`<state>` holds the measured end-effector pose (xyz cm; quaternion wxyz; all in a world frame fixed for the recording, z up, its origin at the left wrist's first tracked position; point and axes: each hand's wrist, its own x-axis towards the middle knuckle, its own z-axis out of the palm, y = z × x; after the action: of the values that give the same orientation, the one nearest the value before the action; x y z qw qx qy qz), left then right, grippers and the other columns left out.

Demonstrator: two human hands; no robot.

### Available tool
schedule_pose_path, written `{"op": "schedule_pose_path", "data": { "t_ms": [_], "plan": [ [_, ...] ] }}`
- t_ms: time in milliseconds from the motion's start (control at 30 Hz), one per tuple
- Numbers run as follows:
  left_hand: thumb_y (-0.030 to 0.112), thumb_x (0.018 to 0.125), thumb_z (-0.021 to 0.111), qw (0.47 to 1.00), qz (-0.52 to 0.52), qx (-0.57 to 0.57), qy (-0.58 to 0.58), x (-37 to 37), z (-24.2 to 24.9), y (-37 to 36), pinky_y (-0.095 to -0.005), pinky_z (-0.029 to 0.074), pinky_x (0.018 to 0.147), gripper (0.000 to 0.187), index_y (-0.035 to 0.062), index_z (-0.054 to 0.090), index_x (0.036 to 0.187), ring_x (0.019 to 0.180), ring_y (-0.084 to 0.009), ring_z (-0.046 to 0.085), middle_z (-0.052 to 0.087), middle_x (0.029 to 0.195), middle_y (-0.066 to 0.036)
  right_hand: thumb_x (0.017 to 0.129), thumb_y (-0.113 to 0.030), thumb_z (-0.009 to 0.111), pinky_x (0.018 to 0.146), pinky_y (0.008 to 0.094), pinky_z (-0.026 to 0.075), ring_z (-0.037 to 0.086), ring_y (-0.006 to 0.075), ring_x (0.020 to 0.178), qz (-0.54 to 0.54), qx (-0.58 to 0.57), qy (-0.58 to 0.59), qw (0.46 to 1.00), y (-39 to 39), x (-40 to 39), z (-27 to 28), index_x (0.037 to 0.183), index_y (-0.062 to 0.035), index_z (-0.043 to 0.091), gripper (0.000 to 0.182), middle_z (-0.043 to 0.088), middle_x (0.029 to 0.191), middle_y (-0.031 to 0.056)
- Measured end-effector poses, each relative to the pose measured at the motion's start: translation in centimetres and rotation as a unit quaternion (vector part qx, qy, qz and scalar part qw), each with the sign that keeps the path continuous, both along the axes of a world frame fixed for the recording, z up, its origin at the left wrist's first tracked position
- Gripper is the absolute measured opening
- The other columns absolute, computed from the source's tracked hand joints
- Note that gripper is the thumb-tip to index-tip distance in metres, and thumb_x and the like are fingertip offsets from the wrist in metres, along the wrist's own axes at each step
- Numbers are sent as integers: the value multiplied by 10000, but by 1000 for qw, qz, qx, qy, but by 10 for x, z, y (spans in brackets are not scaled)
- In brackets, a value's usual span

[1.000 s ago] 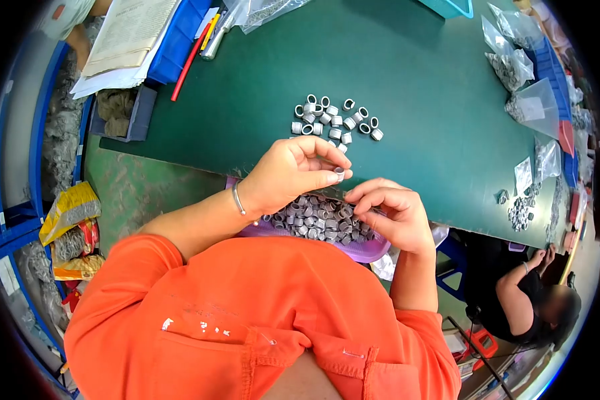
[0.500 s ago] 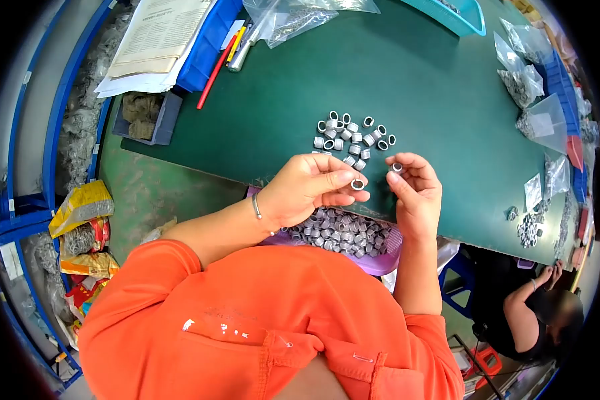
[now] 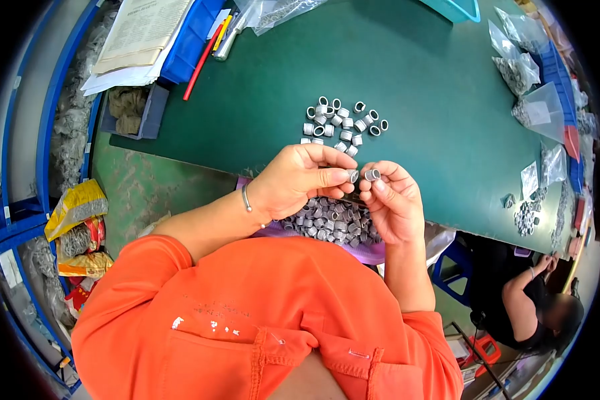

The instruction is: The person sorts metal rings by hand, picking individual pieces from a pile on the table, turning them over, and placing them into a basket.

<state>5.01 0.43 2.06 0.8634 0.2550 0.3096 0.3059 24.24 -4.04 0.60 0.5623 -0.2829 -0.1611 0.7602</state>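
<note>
Pinched in the fingertips of my left hand [image 3: 307, 177] is a small grey metal ring [image 3: 353, 177]. My right hand [image 3: 395, 200] grips another metal ring [image 3: 372, 175] between thumb and fingers. The two rings are close together, with a narrow gap between them. Beyond my hands, several loose rings [image 3: 347, 123] lie scattered on the green table [image 3: 247, 120]. Under my hands, at the table's edge, a purple basket [image 3: 367, 253] holds a heap of similar rings [image 3: 330, 220].
Papers [image 3: 140, 40], a blue tray [image 3: 187, 47], a red pen [image 3: 197, 70] and a grey box [image 3: 155, 110] are at the upper left. Bagged parts [image 3: 517, 73] line the right side. Another person [image 3: 520, 300] sits at the lower right. Shelving [image 3: 50, 133] stands at the left.
My right hand has moved left toward my left hand, bringing the two rings near each other. Both rings are now tilted differently. The whole view has shifted slightly.
</note>
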Motion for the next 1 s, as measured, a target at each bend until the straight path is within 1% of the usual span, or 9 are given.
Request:
{"op": "schedule_pose_path", "data": {
  "t_ms": [267,367,400,467,533,600,667,767,1000],
  "plan": [
    [-35,822,586,999,19,36,15,3,-1,-4,-288,534,750,182,-39,572,1004,851,-210,643,620,943,-141,796,83,583,742,292,527,614,198,843,-50,89,-129,986,-9,4,6,947,50,576,155,583,998,143],
    [-52,807,594,997,24,63,45,1,-1,-4,-296,533,755,190,-41,568,995,858,-223,641,610,975,-149,753,137,555,740,259,480,584,174,849,2,138,-326,935,-15,15,13,812,33,620,136,597,981,125],
    [-59,804,593,996,22,72,40,0,-2,-4,-298,533,757,193,-42,568,994,862,-223,640,610,975,-148,753,137,555,740,259,480,584,174,849,4,139,-325,936,-14,19,12,812,33,620,136,597,981,125],
    [-65,800,593,996,22,79,37,-1,-4,-4,-300,532,760,196,-43,567,993,866,-224,640,609,975,-147,725,149,546,718,254,470,586,166,839,51,233,-420,876,-14,23,8,798,24,628,166,610,943,109],
    [-70,798,594,995,28,89,39,0,-6,-5,-303,534,758,198,-43,566,992,869,-223,639,609,973,-143,717,137,547,677,262,465,585,164,799,30,232,-458,858,-9,15,4,832,8,631,192,613,882,98],
    [-68,802,590,995,33,85,44,2,-6,-5,-306,535,757,197,-47,564,996,871,-227,639,610,973,-144,732,104,571,644,267,459,579,172,762,-57,284,-587,756,2,1,2,856,-10,629,178,598,860,94],
    [-67,806,586,995,39,81,50,2,-6,-7,-309,536,756,195,-51,563,999,873,-230,639,611,973,-146,723,51,630,649,290,460,572,225,752,-80,267,-627,728,12,-15,3,897,-27,620,191,562,858,99],
    [-48,822,578,997,42,60,39,1,-5,-7,-306,536,756,187,-58,560,1009,877,-237,640,613,970,-145,688,14,661,700,349,452,547,284,791,-92,337,-712,609,24,-22,-6,922,-38,604,246,561,861,102],
    [-24,843,566,997,35,42,53,-1,-1,-3,-282,541,745,185,-62,552,1024,878,-243,646,618,954,-148,689,20,657,671,351,445,540,273,770,-91,307,-699,640,22,-16,-6,845,-33,574,185,569,862,99]
  ]
}}
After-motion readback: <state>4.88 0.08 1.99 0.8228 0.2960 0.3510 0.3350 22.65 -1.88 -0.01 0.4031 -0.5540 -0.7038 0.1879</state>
